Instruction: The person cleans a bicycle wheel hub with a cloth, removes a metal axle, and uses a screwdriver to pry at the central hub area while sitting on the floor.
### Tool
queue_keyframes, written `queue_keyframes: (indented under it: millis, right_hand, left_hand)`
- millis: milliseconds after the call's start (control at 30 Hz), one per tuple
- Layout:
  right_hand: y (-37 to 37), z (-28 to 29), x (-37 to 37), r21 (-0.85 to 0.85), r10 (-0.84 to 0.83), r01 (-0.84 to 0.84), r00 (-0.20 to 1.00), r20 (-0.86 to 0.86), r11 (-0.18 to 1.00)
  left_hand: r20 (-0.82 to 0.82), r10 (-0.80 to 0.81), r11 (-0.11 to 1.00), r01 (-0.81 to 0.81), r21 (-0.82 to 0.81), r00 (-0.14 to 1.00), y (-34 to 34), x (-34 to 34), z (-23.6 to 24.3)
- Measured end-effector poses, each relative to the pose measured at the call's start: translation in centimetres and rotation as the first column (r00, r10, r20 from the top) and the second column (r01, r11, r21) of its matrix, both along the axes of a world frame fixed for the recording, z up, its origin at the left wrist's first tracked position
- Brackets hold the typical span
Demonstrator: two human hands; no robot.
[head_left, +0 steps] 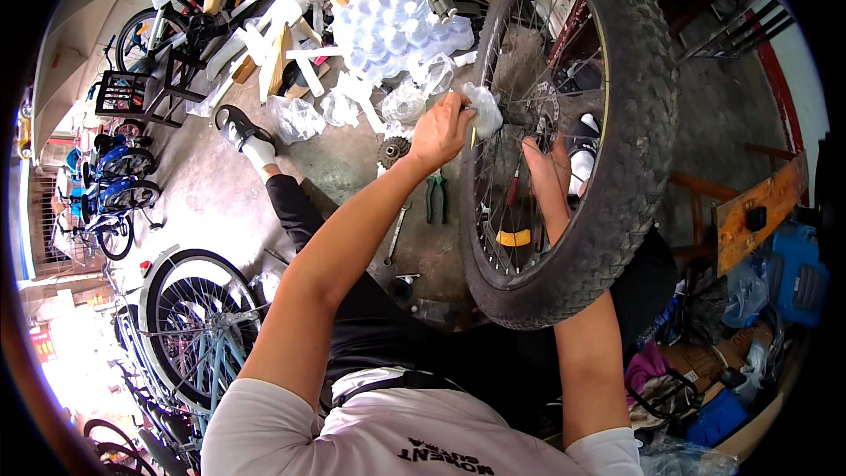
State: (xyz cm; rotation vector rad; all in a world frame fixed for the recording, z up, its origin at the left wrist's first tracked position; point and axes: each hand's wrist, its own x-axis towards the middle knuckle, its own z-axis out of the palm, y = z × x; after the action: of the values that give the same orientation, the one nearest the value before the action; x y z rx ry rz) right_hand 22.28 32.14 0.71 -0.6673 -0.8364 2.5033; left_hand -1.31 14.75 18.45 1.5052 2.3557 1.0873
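A fat-tyred bicycle wheel (pixel 648 115) stands upright between my legs, its spokes and hub facing left. My left hand (pixel 443 130) is at the wheel's left side, fingers pinched together on a small clear plastic bag (pixel 484 111) beside the hub. Through the spokes, my right hand (pixel 548 167) shows on the far side, close to the disc rotor (pixel 546 104); the spokes partly cover its fingers, and its grip is unclear. A yellow-orange reflector-like piece (pixel 514 237) shows low among the spokes.
On the floor lie a sprocket cassette (pixel 393 151), pliers (pixel 436 197), a wrench (pixel 397 234) and a red-handled screwdriver (pixel 512 189). Wrapped bottles (pixel 397 26) and plastic wrapping lie ahead. Bicycles (pixel 198 326) stand left; a wooden board (pixel 760 211) and blue case (pixel 797 273) are right.
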Motion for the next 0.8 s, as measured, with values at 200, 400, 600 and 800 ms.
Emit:
queue_keyframes:
  millis: [200,400,600,800]
  right_hand:
    - [-2.0,1.8,-1.1,0.573,-0.264,0.082,0.934,0.242,0.816]
    - [-2.4,2.9,-1.5,0.648,-0.314,0.090,0.919,0.239,0.756]
    - [-3.6,4.2,-2.8,0.347,-0.201,0.213,0.977,-0.072,0.913]
    - [-1.8,-1.6,-0.6,0.899,-0.682,-0.434,0.674,0.284,-0.054]
  left_hand:
    - [0.158,0.108,0.975,-0.074,-0.207,0.982,1.1,0.1,0.8]
    - [0.471,0.387,0.878,-0.161,-0.451,0.792,0.9,0.0,2.4]
    - [-0.211,-0.088,0.995,0.076,-0.064,0.974,-3.3,-0.1,2.6]
    - [-0.174,-0.112,0.990,0.094,-0.107,0.978,-0.7,-0.1,1.3]
